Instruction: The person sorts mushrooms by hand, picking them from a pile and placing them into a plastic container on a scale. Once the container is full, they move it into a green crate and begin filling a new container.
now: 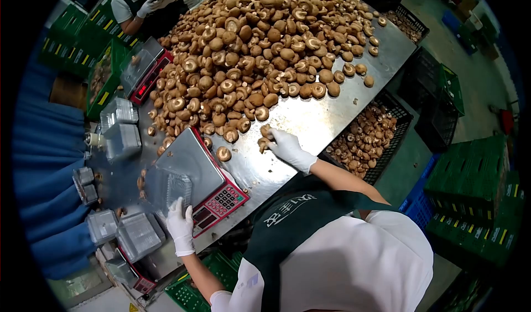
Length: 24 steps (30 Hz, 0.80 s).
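Observation:
My right hand (pixel 290 147), in a white glove, is closed around brown mushrooms (pixel 265 138) just over the metal table (pixel 298 115). My left hand (pixel 180 223), also gloved, grips the near edge of a clear plastic tray (pixel 178 189). That tray is at the left side of a red scale (pixel 215 201) with a grey weighing plate (pixel 189 160). Beyond both hands a large heap of mushrooms (pixel 249 46) covers the far part of the table. A single mushroom (pixel 223 154) lies beside the scale.
Stacked clear trays (pixel 139 235) stand at the left, with more trays (pixel 120 129) farther up. A second scale (pixel 149 79) is beyond them. Black crate (pixel 406 121) holds mushrooms at the right. Green crates (pixel 467 173) are stacked far right. Another person (pixel 149 5) stands at the upper left.

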{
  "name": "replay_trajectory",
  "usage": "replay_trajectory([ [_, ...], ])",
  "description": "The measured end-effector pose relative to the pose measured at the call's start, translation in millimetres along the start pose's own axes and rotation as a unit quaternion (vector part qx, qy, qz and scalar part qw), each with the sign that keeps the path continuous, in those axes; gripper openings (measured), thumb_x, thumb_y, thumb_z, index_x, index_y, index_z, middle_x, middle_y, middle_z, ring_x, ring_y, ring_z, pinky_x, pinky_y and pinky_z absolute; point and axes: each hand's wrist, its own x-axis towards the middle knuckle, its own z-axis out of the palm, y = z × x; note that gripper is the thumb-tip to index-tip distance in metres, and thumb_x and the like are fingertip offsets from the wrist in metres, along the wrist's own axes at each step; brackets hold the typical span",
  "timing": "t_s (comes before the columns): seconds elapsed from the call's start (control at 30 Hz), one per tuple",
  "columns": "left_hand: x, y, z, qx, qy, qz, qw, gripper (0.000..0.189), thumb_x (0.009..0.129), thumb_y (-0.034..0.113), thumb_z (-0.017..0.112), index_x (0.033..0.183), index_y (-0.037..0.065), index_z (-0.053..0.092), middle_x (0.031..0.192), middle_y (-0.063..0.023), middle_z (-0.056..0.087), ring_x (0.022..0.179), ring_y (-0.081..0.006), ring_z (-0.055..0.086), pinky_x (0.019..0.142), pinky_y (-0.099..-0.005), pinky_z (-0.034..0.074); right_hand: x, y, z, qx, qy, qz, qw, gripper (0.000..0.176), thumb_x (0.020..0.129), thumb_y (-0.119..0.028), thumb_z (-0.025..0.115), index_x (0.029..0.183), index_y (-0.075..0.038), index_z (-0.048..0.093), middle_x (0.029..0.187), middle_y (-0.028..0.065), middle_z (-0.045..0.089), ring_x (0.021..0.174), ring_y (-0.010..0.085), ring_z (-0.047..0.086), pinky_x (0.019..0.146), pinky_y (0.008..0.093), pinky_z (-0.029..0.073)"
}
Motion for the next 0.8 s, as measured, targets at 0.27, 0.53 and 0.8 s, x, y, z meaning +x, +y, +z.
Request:
replay_trajectory([
  [0.27,75,139,19,-0.129,0.074,0.052,0.987,0.041,0.081,0.02,0.065,0.119,0.007,0.059,0.128,-0.0178,0.052,0.116,-0.0341,0.051,0.097,-0.0401,0.041,69,14,-30,-0.064,0.079,0.006,0.995,0.017,0.084,-0.023,0.06,0.093,-0.009,0.061,0.083,0.015,0.066,0.075,0.0322,0.064,0.068,0.0413,0.052],
  [0.53,162,221,127,-0.198,-0.027,0.097,0.975,0.044,0.083,0.028,0.061,0.123,0.01,0.057,0.134,-0.0171,0.047,0.122,-0.0334,0.044,0.103,-0.0427,0.034,158,59,-65,-0.151,0.119,-0.062,0.979,0.022,0.081,-0.028,0.062,0.094,-0.01,0.067,0.089,0.0116,0.066,0.089,0.0297,0.061,0.073,0.0408,0.051],
  [0.8,235,269,181,-0.175,0.019,0.171,0.97,0.063,0.077,0.04,0.068,0.131,0.013,0.049,0.137,-0.0159,0.043,0.124,-0.0331,0.041,0.102,-0.049,0.031,119,78,-137,0.343,0.075,0.145,0.925,0.018,0.094,-0.013,0.053,0.101,0.001,0.062,0.08,0.0063,0.065,0.06,0.0092,0.058,0.055,0.0226,0.049],
])
